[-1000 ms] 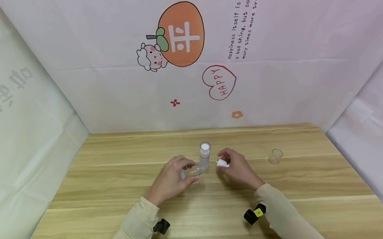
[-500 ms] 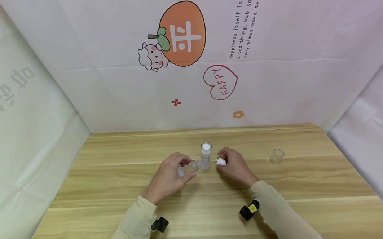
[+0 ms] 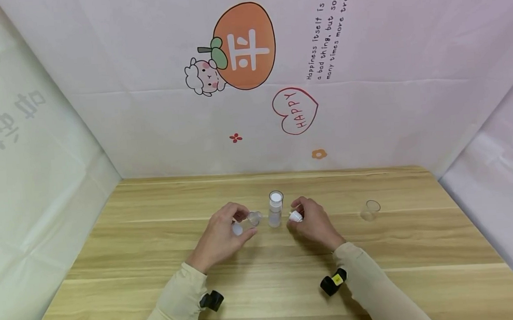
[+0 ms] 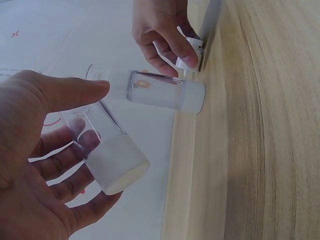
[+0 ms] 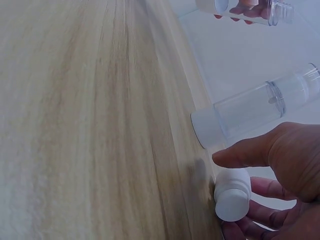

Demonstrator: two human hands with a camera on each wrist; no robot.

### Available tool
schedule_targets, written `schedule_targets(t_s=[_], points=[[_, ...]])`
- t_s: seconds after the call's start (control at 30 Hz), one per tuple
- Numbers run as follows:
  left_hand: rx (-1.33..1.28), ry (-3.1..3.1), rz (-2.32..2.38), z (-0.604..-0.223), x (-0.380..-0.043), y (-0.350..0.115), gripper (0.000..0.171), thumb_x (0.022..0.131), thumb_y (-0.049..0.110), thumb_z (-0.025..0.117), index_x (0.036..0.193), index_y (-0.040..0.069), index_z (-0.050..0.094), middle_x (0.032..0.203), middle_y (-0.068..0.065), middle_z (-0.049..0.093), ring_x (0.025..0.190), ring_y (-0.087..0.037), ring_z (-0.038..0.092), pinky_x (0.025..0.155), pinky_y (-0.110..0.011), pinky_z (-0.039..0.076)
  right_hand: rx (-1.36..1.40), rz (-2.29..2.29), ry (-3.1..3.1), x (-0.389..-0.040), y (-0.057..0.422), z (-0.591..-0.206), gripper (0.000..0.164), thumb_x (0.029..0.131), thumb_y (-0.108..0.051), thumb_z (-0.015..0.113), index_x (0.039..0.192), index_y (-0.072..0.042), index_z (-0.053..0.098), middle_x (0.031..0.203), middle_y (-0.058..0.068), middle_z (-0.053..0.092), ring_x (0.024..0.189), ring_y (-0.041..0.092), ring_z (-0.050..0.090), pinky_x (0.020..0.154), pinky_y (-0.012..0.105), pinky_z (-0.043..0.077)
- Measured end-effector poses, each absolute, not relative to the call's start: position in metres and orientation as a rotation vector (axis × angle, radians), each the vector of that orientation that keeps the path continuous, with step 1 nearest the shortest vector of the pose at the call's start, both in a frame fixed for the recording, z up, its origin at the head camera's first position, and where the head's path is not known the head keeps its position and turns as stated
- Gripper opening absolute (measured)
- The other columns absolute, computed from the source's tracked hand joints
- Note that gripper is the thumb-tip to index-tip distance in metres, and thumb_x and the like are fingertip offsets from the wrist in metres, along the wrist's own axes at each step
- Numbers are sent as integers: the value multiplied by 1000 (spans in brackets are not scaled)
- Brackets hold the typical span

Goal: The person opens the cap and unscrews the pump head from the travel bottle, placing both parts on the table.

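My left hand (image 3: 219, 237) grips a clear bottle with a white base (image 4: 117, 162), thumb on one side and fingers on the other. That bottle is tilted, its open neck pointing toward the middle of the table. A second clear bottle (image 3: 275, 214) stands upright between my hands, with a white disc showing inside its clear top. Just right of it, my right hand (image 3: 315, 224) pinches a small white pump head (image 5: 232, 195) low over the wood. In the left wrist view, the pump head's narrow tip pokes out beside my right fingers.
A small clear cap (image 3: 370, 210) sits on the wooden table (image 3: 263, 285) to the right of my right hand. A white printed cloth (image 3: 159, 131) hangs behind the table's far edge, with more cloth along both sides.
My left hand has drawn left and slightly away from the standing bottle, tipping its bottle's neck further up. The right hand stays almost in place with the pump head.
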State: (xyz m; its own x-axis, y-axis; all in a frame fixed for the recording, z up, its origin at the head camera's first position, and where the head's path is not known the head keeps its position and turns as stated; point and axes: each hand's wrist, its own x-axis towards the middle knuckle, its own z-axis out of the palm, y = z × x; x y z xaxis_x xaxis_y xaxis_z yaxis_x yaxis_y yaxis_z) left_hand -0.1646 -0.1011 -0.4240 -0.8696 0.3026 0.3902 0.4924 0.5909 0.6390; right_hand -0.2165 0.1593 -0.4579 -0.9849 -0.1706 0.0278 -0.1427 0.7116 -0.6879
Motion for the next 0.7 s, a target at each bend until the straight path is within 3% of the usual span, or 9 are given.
schedule_targets(t_s=[0.33, 0.7], points=[[-536, -2598, -1225, -432, -171, -111, 35, 82, 14, 87, 108, 8, 65, 101, -5, 65, 92, -27, 63, 80, -38, 55, -259, -1144, 2880, -216, 160, -456, 48, 81, -9, 85, 121, 1, 61, 105, 14, 60, 92, 26, 60, 80, 42, 53], [-260, -2557, -1468, -441, -182, -133, 38, 80, 10, 87, 108, 3, 62, 99, -8, 64, 93, -23, 62, 82, -39, 57, -280, -1147, 2885, -211, 167, -453, 50, 82, -10, 85, 124, 2, 60, 111, 16, 60, 99, 30, 62, 83, 45, 54]])
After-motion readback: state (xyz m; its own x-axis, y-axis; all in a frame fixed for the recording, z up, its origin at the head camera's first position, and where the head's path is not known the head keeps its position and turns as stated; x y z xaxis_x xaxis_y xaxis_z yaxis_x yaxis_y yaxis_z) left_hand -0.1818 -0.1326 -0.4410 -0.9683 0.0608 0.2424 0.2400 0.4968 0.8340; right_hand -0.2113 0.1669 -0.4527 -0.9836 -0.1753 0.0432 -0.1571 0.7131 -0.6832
